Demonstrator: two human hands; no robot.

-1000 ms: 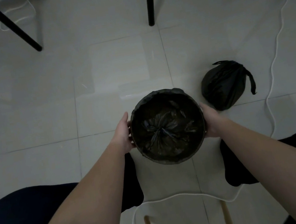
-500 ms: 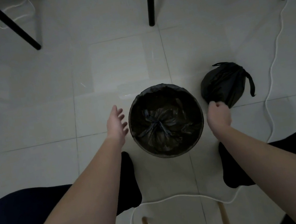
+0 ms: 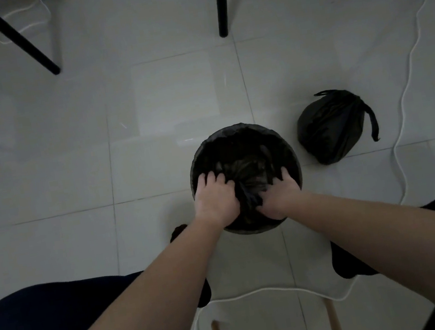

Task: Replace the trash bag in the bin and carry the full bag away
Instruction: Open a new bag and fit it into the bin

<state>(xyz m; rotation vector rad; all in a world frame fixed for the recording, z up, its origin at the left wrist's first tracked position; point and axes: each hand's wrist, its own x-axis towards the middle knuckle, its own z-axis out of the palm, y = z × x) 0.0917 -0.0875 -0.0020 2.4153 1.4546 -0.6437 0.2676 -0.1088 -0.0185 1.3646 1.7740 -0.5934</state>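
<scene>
Left hand [image 3: 214, 200] and right hand [image 3: 281, 194] rest inside the round black plastic bin [image 3: 252, 229], fingers spread and bent onto its crumpled black liner bag [image 3: 241, 162]; whether they grip it cannot be told. Near the bin's right side, not touching it, the knotted full black trash bag [image 3: 332, 129] lies on the pale floor tiles [image 3: 144, 105].

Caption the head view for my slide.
Left hand and right hand reach into the black-lined bin; the tied full bag sits apart on the tiled floor.
</scene>
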